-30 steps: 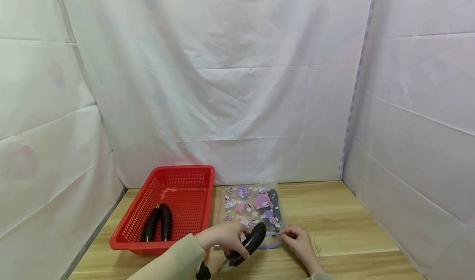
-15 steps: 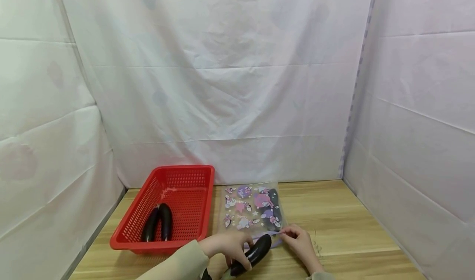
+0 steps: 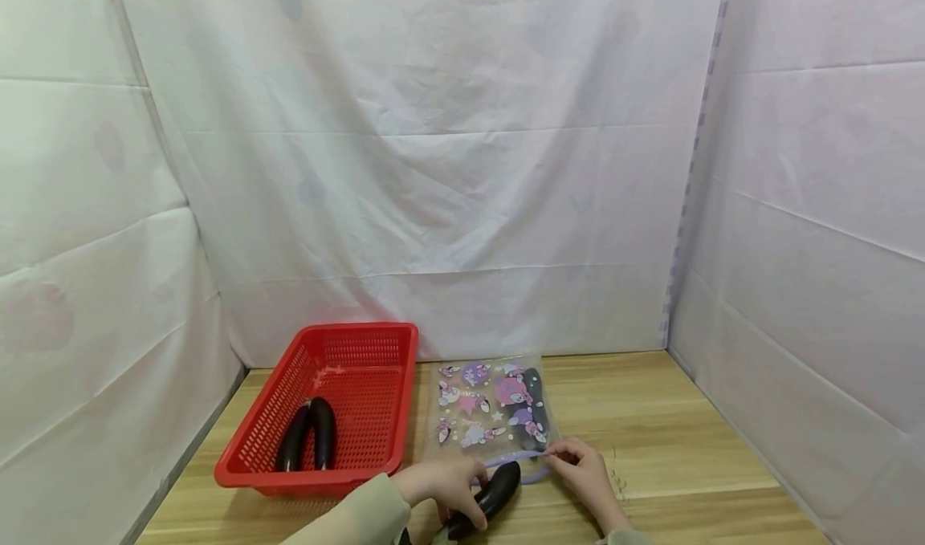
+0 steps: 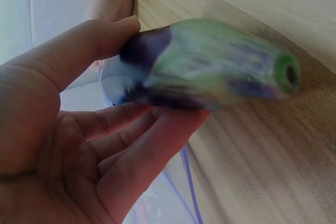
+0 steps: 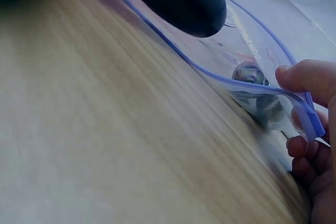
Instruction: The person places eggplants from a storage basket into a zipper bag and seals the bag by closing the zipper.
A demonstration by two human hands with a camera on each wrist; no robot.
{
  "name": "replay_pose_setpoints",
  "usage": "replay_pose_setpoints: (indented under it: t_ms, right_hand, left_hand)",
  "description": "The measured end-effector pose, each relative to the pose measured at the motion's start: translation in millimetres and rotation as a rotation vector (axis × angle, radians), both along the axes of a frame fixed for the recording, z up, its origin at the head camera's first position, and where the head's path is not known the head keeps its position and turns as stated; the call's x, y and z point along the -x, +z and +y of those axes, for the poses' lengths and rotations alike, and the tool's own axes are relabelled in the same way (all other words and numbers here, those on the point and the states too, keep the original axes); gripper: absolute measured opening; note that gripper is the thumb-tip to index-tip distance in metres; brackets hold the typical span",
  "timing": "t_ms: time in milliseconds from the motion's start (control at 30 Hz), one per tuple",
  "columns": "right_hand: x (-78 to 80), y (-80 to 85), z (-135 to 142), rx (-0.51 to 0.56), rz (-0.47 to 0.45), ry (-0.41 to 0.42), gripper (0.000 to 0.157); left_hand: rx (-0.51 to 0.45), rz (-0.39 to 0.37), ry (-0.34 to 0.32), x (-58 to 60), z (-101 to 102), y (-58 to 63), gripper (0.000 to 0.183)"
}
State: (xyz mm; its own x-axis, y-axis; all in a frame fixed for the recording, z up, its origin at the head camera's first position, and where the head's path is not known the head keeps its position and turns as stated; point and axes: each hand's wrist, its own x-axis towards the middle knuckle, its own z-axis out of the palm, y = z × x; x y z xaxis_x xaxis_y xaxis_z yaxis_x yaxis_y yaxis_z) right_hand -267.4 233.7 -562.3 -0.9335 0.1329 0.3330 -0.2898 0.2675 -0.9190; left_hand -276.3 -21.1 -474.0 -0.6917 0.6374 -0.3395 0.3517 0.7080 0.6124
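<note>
My left hand [image 3: 450, 481] grips a dark eggplant [image 3: 499, 490] between thumb and fingers near its pale green stem end [image 4: 210, 61]. The eggplant's rounded tip [image 5: 202, 14] points at the mouth of a clear zip bag [image 3: 470, 416] printed with pink and purple cartoons. The bag lies flat on the table, its purple zip edge [image 5: 194, 65] parted into a loop. At the right corner of that edge, my right hand [image 3: 581, 473] pinches the zip strip between thumb and fingers. Inside the bag, along its right side, lies another eggplant [image 3: 533, 396].
A red plastic basket [image 3: 408, 392] stands on the left of the wooden table [image 3: 672, 449], with two eggplants [image 3: 323, 433] inside. White cloth [image 3: 462, 208] hangs behind and at both sides. Thin dark marks [image 3: 617, 481] show on the wood beside the right hand.
My left hand has brought the eggplant lower, down to the bag's mouth. The mouth has spread wider. My right hand stays at the bag's corner.
</note>
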Motion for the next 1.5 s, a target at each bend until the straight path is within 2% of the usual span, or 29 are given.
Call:
replay_pose_setpoints:
  t_ms: [200,400,567,800,900,1067,1167,1233,1300,1433,1500]
  right_hand:
    - [1.6,-4.7,0.4,-0.011,0.023,-0.002,0.012]
    - [15.1,-27.5,4.7,-0.008,0.0,-0.039,0.017]
    - [18.7,-32.5,7.9,-0.033,0.014,-0.03,0.017]
    - [18.7,-33.5,8.7,-0.021,0.023,-0.019,0.017]
    - [17.6,-31.4,6.8,-0.01,0.012,-0.026,0.016]
    - [7.4,-14.5,0.9,-0.018,0.036,-0.019,0.013]
    - [1.6,-4.0,-1.3,-0.021,0.03,-0.01,0.013]
    - [1.1,-2.5,-1.8,-0.018,0.014,-0.018,0.014]
    - [1.4,-2.7,-2.1,-0.018,0.014,-0.025,0.015]
    - [11.4,-21.0,2.1,-0.018,0.019,-0.041,0.017]
    - [14.2,-25.3,2.6,-0.02,0.017,-0.049,0.018]
  left_hand:
    - [0.127,0.219,-0.07,5.8,3.0,-3.9,0.04]
    - [0.129,0.271,-0.022,4.3,7.3,-8.3,0.039]
    - [0.124,0.37,0.025,1.2,11.7,-13.8,0.036]
    - [0.031,0.333,0.114,1.1,16.5,-22.1,0.032]
    - [-0.006,0.344,0.138,2.1,18.1,-26.0,0.034]
    - [-0.056,0.398,0.172,3.7,19.4,-32.0,0.038]
    - [-0.087,0.408,0.183,5.8,20.0,-34.7,0.037]
    - [-0.104,0.405,0.189,7.6,20.4,-35.2,0.036]
    - [-0.108,0.408,0.19,9.7,21.1,-35.1,0.035]
    - [-0.118,0.427,0.21,11.9,22.6,-35.3,0.036]
    - [-0.126,0.428,0.225,12.9,23.5,-36.0,0.036]
